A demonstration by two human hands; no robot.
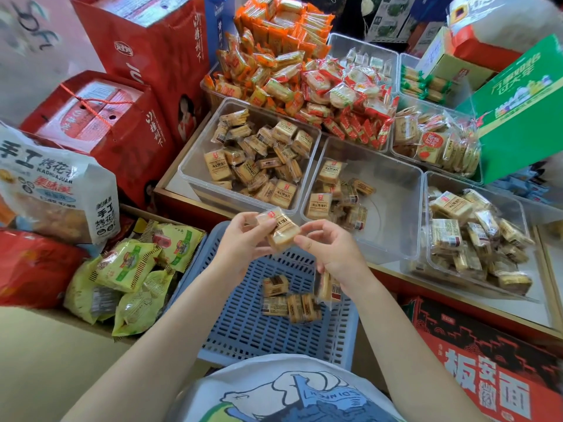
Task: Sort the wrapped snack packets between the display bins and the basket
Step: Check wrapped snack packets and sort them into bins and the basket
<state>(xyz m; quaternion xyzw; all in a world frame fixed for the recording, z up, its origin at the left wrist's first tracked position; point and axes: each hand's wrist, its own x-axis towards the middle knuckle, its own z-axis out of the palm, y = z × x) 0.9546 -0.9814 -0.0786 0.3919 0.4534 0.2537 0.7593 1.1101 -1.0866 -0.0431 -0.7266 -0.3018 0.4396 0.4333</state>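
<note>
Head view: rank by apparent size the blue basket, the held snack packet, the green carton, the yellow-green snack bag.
1. blue basket
2. green carton, farther off, so its rank against the basket is unsure
3. yellow-green snack bag
4. held snack packet

Both bare forearms reach forward from the lower edge of the view and converge at the middle. The left hand (243, 239) is raised palm-inward, its fingers and thumb curled round a clear-wrapped tan snack packet (278, 231). The right hand (332, 254) pinches the same packet's near corner with thumb and forefinger, its lower fingers curled over another clear-wrapped packet (327, 287) beneath the palm.
</note>
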